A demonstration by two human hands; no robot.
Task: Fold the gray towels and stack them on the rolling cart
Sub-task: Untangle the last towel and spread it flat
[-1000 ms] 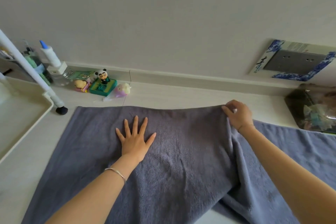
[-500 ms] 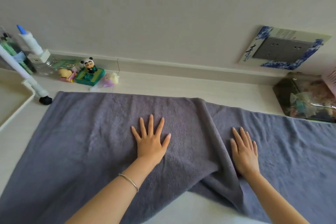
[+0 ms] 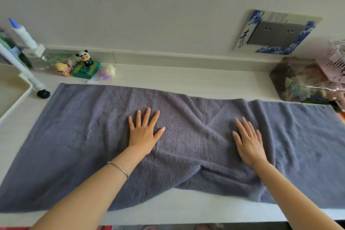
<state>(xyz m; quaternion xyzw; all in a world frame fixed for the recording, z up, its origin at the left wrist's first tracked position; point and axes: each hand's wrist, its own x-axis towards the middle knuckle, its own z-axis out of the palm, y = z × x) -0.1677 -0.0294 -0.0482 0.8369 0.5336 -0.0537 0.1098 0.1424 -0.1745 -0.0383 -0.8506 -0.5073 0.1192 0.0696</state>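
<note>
Both hands, left [image 3: 143, 136] and right [image 3: 249, 144], open flat mid-frame on towel [image 3: 74, 136], gripping nothing, evidently smoothing creases.

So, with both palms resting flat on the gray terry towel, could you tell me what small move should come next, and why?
Probably sweep the right hand outward to the right, while the left hand pins the gray terry towel. Diagonal creases bunch between the hands and the near edge dips unevenly, so it seems to need smoothing before folding.

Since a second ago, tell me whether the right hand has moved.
Yes. The right hand left the gray towel's far edge, came back toward the person and now lies flat, fingers spread, nearer the counter's front edge.
</note>
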